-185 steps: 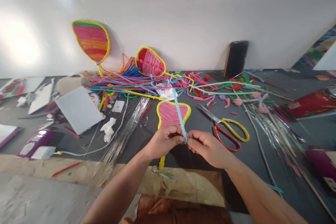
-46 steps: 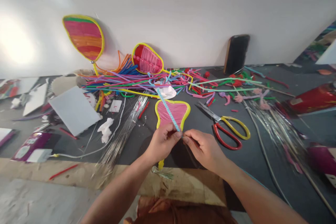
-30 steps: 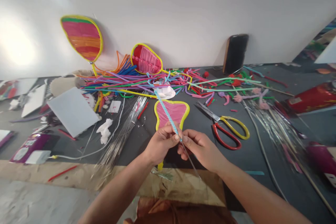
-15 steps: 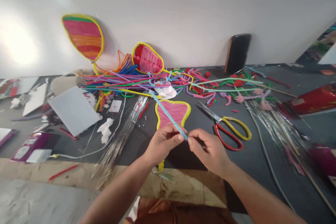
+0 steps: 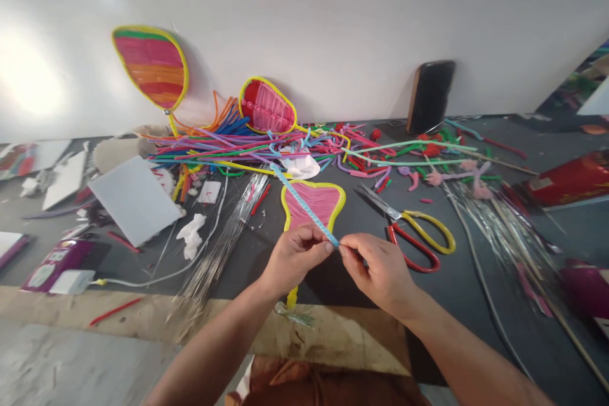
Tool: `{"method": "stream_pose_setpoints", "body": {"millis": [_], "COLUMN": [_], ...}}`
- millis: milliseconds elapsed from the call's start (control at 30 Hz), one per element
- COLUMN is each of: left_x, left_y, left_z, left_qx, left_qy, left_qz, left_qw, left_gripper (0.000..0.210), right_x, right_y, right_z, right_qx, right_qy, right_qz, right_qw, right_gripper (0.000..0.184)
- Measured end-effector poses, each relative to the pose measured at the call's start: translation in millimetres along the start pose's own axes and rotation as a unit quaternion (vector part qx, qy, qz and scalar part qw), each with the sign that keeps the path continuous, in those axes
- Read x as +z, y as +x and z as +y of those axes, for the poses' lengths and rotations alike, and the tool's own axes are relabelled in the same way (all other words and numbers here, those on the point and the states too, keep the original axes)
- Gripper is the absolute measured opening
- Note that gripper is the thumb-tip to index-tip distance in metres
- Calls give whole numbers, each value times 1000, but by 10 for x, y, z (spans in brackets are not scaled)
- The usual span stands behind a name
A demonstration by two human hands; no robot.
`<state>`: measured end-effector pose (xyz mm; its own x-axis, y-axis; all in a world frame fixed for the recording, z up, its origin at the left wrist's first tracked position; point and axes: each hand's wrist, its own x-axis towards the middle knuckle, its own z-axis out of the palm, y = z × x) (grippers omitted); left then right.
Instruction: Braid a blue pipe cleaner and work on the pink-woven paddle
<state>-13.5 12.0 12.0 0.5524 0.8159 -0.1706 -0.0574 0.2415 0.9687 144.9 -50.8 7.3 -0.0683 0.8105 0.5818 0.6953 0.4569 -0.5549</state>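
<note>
Since the earliest frame, the far end of the light blue stem point(image 5: 307, 205) has been swinging to the left, so that the stem, once almost upright, is now slanting toward the upper left. The left hand point(image 5: 295, 259) is gripping it near its lower end between thumb and fingers, while the right hand point(image 5: 375, 269) is pinching at the very tip (the fingertips are hiding the exact hold). The stem is passing in front of a pink panel with a yellow rim point(image 5: 328, 198), which is lying on the dark worktop point(image 5: 440, 285), its yellow handle showing below the left hand.

To the right, scissors point(image 5: 396, 214) with one red and one yellow loop are lying partly open, near the right hand. Beyond the panel, a heap of coloured stems point(image 5: 214, 147) is stretching across the worktop, and a phone point(image 5: 431, 98) is leaning against the pale wall point(image 5: 333, 25).
</note>
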Motion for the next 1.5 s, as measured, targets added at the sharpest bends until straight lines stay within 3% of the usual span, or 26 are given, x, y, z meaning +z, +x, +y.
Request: {"method": "stream_pose_setpoints", "body": {"millis": [133, 233, 333, 567, 767, 933, 1033, 1200, 1300, 1400, 1500], "left_x": [-5, -19, -46, -66, -33, -53, -55, -27, -25, -45, -68], "left_y": [3, 4, 9, 21, -2, -11, -4, 10, 14, 16, 16], "left_z": [11, 18, 16, -23, -13, 2, 4, 26, 7, -31, -40], "left_qx": [19, 35, 50, 59, 67, 85, 87, 62, 50, 33, 33], "left_qy": [-23, -9, 24, 34, 40, 64, 76, 78, 62, 72, 108], "left_qz": [-13, -13, -16, -44, -18, -29, -23, 8, 3, 15, 27], "left_qw": [999, 999, 998, 997, 997, 994, 993, 995, 997, 997, 993], "left_gripper": [22, 22, 21, 22, 25, 28, 28, 31, 33, 33, 35], "right_x": [-24, -48, -64, -37, 16, 54, 60, 26, 21, 22, 1], "right_y": [-2, 4, 15, -8, -3, 12, 5, 0, -4, -7, 4], "right_z": [-61, -102, -117, -80, -96, -119, -117, -102, -101, -101, -93], "right_qx": [96, 193, 245, 298, 321, 324, 323, 276, 232, 218, 249], "right_qy": [61, 146, 224, 332, 398, 436, 424, 244, 166, 166, 219], "right_qz": [-56, -97, -117, -137, -121, -127, -126, -81, -69, -91, -138], "right_qw": [992, 965, 936, 884, 851, 830, 837, 926, 956, 957, 933], "right_gripper": [11, 16, 22, 25, 29, 30, 30, 22, 16, 17, 20]}}
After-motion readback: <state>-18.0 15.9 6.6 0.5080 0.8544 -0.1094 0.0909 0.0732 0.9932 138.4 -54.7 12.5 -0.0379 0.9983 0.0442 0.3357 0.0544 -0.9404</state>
